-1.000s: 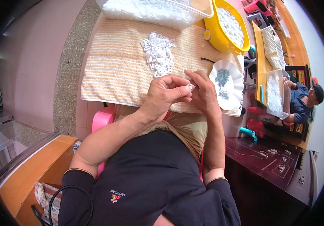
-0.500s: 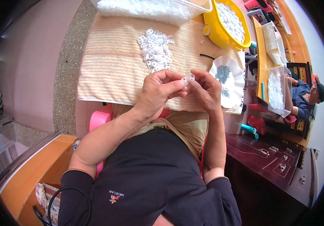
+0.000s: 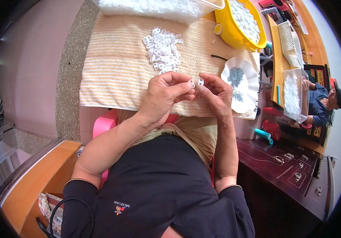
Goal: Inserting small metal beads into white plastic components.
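Observation:
Between the thumb and fingers of my left hand (image 3: 166, 92) is a small white plastic piece (image 3: 192, 83) with holes. My right hand (image 3: 217, 93) pinches another small white piece with holes (image 3: 201, 82), held up a short way to the right of the first. The two pieces look apart. Both hands are over the near edge of a striped towel (image 3: 115, 67) on the table. Just beyond them lies a loose pile of similar white pieces (image 3: 162, 49). Right of my right hand, a white fluted paper dish (image 3: 247, 101) holds small dark grey bits (image 3: 236, 76).
A clear bin (image 3: 194, 18) of white pieces stands at the far edge, beside a yellow basin (image 3: 228, 29) of more. A black thin rod (image 3: 219, 57) and a small round cap (image 3: 218, 29) lie on the towel. At right, another person (image 3: 323, 101) sits by a clear box (image 3: 297, 115).
My hands have drawn slightly apart, so the gap between the two white pieces is wider. The right-hand piece now shows its holes more plainly.

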Available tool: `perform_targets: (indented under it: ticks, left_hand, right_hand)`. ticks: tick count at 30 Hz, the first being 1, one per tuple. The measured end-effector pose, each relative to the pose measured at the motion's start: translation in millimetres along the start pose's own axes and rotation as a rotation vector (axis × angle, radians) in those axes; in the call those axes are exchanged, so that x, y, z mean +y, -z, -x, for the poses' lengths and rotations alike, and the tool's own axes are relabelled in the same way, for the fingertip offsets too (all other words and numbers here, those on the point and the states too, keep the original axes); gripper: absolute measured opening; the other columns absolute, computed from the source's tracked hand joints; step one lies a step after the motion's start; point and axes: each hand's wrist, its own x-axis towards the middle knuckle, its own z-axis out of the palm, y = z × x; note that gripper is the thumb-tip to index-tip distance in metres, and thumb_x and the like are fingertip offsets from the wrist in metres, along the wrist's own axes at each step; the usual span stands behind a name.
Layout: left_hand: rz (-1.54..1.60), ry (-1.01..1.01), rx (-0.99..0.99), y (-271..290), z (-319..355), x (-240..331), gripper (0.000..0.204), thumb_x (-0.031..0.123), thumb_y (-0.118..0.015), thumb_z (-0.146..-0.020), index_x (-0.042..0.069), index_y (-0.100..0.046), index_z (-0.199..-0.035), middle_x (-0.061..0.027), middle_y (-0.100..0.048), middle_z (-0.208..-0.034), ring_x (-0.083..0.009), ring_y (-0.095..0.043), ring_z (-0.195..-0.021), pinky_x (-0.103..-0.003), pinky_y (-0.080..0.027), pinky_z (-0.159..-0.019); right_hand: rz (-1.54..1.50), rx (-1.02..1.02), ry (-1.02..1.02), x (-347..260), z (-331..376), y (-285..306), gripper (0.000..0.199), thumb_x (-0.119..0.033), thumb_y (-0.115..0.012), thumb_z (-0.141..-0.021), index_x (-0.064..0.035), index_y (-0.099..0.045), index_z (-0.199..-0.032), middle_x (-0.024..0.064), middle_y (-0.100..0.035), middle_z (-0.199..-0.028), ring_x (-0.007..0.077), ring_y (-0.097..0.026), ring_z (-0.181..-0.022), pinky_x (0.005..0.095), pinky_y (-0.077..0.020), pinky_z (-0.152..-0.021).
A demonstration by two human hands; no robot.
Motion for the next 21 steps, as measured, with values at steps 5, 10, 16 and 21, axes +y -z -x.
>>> perform_targets:
  ticks: [5,10,16,21]
  left_hand:
    - [-0.006,0.004,0.007,1.5,-0.5,-0.2,0.014,0.002,-0.064,-0.086,-0.001,-0.062,-0.1,-0.0079,-0.066,-0.088,-0.0131,-0.065,-0.077,-0.026,-0.057,-0.073]
    - [0.01,0.002,-0.002,1.0,-1.2,0.8,0.014,0.003,-0.063,-0.087,-0.001,-0.062,-0.1,-0.0075,-0.066,-0.089,-0.0129,-0.065,-0.077,-0.027,-0.057,-0.073]
    - [0.061,-0.015,-0.055,0.8,-1.4,-1.8,0.011,0.002,-0.063,-0.087,-0.002,-0.061,-0.097,-0.0098,-0.067,-0.087,-0.0132,-0.065,-0.075,-0.026,-0.057,-0.07]
    - [0.07,-0.002,-0.072,-1.6,0.9,-0.5,0.012,0.003,-0.063,-0.087,-0.002,-0.061,-0.098,-0.0096,-0.067,-0.087,-0.0129,-0.065,-0.074,-0.025,-0.056,-0.069]
  right_hand:
    - [-0.008,0.005,0.003,0.1,1.0,-1.1,0.03,0.0,-0.064,-0.087,0.0054,-0.058,-0.116,0.0065,-0.063,-0.086,0.0131,-0.063,-0.073,0.0247,-0.0528,-0.066]
    - [-0.058,0.022,0.012,-0.9,2.0,-3.8,0.031,0.0,-0.063,-0.088,0.0055,-0.058,-0.118,0.0066,-0.063,-0.085,0.0139,-0.064,-0.072,0.0248,-0.0528,-0.067]
    - [-0.194,-0.063,-0.032,-0.8,5.0,-1.4,0.03,-0.002,-0.06,-0.089,0.0072,-0.057,-0.116,0.01,-0.066,-0.094,0.0132,-0.064,-0.08,0.0226,-0.0506,-0.073]
    - [-0.331,-0.061,-0.095,-4.0,6.8,-14.0,0.025,-0.006,-0.062,-0.09,0.006,-0.06,-0.112,0.0109,-0.067,-0.095,0.0139,-0.064,-0.079,0.0252,-0.0539,-0.073]
